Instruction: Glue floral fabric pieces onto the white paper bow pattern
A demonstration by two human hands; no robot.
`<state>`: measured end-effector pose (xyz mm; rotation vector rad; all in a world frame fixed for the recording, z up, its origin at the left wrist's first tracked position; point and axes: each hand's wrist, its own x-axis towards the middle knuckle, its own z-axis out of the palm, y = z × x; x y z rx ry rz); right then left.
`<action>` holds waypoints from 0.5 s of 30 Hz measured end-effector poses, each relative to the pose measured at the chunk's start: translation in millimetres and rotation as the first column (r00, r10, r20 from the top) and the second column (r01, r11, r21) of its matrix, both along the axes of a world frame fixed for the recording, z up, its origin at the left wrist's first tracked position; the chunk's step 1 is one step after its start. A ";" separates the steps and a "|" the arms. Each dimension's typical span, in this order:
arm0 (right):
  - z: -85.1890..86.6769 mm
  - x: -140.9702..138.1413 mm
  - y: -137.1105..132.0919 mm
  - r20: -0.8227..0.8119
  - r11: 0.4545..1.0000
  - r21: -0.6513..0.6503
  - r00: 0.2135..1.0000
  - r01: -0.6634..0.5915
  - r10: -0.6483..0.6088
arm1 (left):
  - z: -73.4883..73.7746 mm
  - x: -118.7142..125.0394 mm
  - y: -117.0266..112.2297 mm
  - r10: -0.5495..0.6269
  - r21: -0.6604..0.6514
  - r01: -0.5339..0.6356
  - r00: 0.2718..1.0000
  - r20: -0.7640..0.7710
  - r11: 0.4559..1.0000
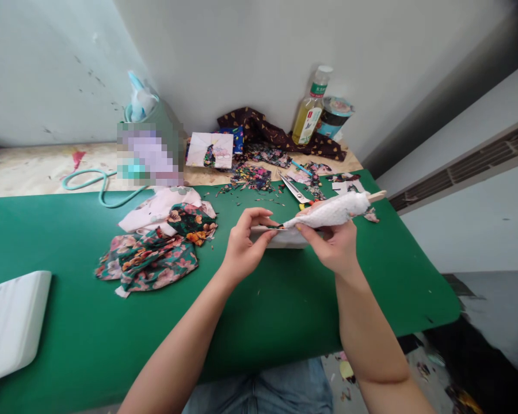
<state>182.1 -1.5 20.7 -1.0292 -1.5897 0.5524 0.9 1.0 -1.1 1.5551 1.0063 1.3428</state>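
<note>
- My jeans [259, 394] show below the worktop's [242, 322] near edge.
- A white device [19, 325] lies toward that edge, at the left.
- My left hand [248, 238] pinches the white board [287, 241] by its edge, over the worktop's middle, nearer the right end.
- My right hand [334, 241] grips a white roll [332, 211], its thin tip against the board; a stick [377, 196] pokes from its right end.
- Floral cloth [159, 259] lies crumpled left of my hands.
- Scissors [294, 191] lie open just beyond them.
- Shreds [250, 177] and a picture [209, 150] lie toward the far edge.
- A bottle [309, 112] and cup [334, 117] stand near the far right corner.
</note>
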 end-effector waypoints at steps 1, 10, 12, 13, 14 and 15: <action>0.1 0.3 0.0 0.002 1.000 -0.003 1.000 0.001 -0.001 | 0.0 0.0 -0.1 0.000 0.003 0.000 1.000 -0.001 1.000; 1.3 -0.2 -1.2 0.008 0.999 -0.031 1.000 0.012 -0.012 | 1.3 -0.1 0.1 0.002 0.003 -0.002 1.000 -0.002 1.000; 1.4 -0.5 -1.3 0.001 0.999 -0.034 1.000 0.008 -0.008 | 1.3 0.0 -0.1 0.001 -0.001 -0.001 1.000 -0.002 1.000; 1.5 -0.6 -1.4 -0.002 0.999 -0.038 1.000 0.003 -0.003 | 1.4 0.1 -0.3 0.000 0.000 0.000 1.000 -0.001 1.000; 1.6 -0.6 -1.4 -0.005 0.999 -0.040 1.000 -0.002 0.002 | 1.4 0.2 -0.4 -0.002 0.002 0.002 1.000 0.002 1.000; 1.8 -0.5 -1.3 -0.006 0.999 -0.040 1.000 -0.008 0.007 | 1.6 0.2 -0.5 -0.006 0.004 0.006 1.000 0.005 1.000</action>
